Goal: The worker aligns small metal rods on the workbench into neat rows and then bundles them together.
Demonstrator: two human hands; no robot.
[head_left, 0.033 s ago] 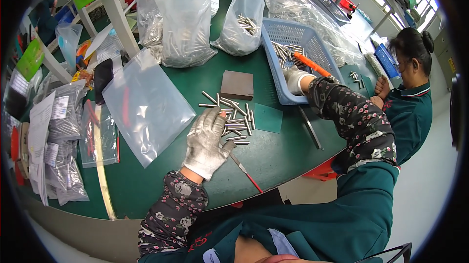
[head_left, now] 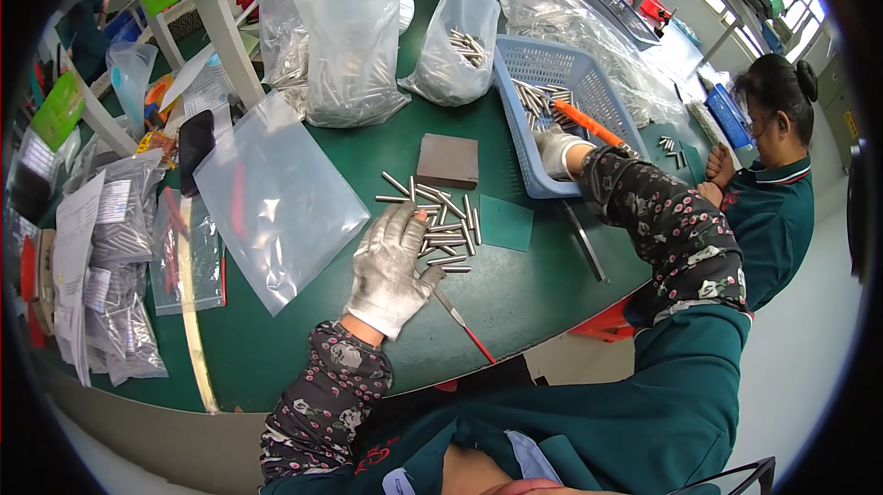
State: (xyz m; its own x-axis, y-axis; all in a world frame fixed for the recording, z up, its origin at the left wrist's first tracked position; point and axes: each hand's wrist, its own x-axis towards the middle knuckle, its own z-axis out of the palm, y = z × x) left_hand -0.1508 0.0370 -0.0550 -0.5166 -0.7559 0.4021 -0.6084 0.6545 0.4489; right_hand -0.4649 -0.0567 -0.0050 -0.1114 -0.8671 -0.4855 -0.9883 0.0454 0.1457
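Green worktable point(head_left: 552, 302). Left hand point(head_left: 394, 267), gloved, fingers spread flat, touching metal pins point(head_left: 440, 219) just left of blue basket point(head_left: 563, 95). Pins look stiff, slick, apt to roll; pinch mid-shaft. Right hand point(head_left: 555, 147) inside basket; finger state hidden.

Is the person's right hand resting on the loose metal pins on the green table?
No, the right hand reaches into the blue basket, while the left hand lies beside the metal pins.
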